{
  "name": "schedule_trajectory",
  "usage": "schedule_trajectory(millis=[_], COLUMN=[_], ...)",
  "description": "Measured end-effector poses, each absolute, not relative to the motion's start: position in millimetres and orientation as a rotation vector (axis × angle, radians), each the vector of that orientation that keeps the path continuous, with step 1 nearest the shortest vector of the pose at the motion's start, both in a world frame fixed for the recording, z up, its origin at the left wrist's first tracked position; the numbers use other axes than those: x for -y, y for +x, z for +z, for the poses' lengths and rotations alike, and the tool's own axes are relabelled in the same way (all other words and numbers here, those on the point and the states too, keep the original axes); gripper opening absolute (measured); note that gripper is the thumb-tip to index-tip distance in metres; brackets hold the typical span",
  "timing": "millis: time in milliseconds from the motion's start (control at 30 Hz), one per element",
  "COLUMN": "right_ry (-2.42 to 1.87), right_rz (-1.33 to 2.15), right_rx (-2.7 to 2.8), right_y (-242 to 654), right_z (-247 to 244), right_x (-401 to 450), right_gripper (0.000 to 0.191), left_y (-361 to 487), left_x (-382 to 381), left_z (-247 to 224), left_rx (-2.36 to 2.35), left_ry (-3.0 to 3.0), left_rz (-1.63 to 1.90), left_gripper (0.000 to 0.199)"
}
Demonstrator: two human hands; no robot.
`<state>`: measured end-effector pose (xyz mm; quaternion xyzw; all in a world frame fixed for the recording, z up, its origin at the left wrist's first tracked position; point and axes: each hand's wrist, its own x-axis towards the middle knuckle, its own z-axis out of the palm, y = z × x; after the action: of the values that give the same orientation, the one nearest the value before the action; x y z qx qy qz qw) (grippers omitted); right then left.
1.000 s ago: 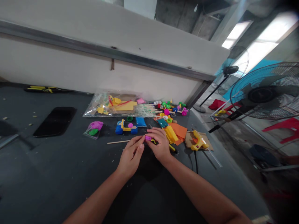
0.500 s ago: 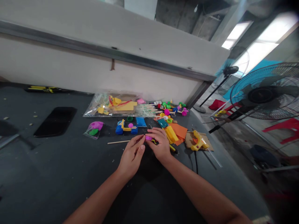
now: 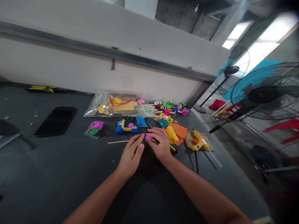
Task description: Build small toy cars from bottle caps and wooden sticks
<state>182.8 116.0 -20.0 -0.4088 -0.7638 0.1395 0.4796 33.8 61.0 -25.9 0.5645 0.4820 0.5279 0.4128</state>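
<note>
A small purple round piece (image 3: 149,137), like a bottle cap or a lump of clay, sits between the thumb and fingers of my right hand (image 3: 160,143). Close by on its left is my left hand (image 3: 131,155), fingers stretched out and thumb apart, with a narrow gap to the piece. Behind the hands stands a little model car (image 3: 126,128) with blue wheels and a yellow body. A thin wooden stick (image 3: 118,142) lies left of my left hand. Partly hidden by my right hand is a yellow-and-black tool (image 3: 173,149).
On the right, a yellow glue gun (image 3: 199,141) rests on cardboard, beside orange sheets (image 3: 179,132). Along the back lie a clear bag (image 3: 93,107) of parts and several colourful pieces. A black phone (image 3: 56,121) and a bag of purple and green clay (image 3: 95,127) are leftward.
My left fingertips have drawn slightly away from the purple piece, which shows more of its side. My right hand keeps its hold in almost the same spot.
</note>
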Motion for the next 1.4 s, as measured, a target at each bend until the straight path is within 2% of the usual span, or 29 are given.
schedule_trajectory(millis=[233, 467, 667, 867, 1133, 1400], right_ry=[-0.916, -0.880, -0.901, -0.902, -0.934, -0.962], right_rz=[0.308, 0.343, 0.345, 0.384, 0.490, 0.511], right_rx=[1.983, 2.007, 1.967, 1.974, 1.878, 1.854], right_y=[179.5, 178.8, 179.5, 179.3, 180.7, 180.1], right_z=[-18.0, -17.0, -17.4, -13.3, -10.7, -12.9], right_x=[-110.2, -109.4, -110.0, -107.7, -108.2, -108.5], right_gripper=[0.017, 0.025, 0.013, 0.025, 0.006, 0.004], left_y=[34.5, 31.6, 30.9, 29.5, 28.4, 27.9], left_x=[-71.3, -71.5, -71.2, -71.8, -71.9, -73.3], left_z=[-21.8, -15.9, -15.6, -14.2, -14.1, -17.7], left_rx=[-1.159, -1.090, -1.072, -1.078, -1.099, -1.104], left_ry=[0.886, 0.786, 0.745, 0.737, 0.790, 0.837], left_rz=[1.235, 1.233, 1.239, 1.262, 1.253, 1.246], left_gripper=[0.031, 0.027, 0.027, 0.023, 0.025, 0.031])
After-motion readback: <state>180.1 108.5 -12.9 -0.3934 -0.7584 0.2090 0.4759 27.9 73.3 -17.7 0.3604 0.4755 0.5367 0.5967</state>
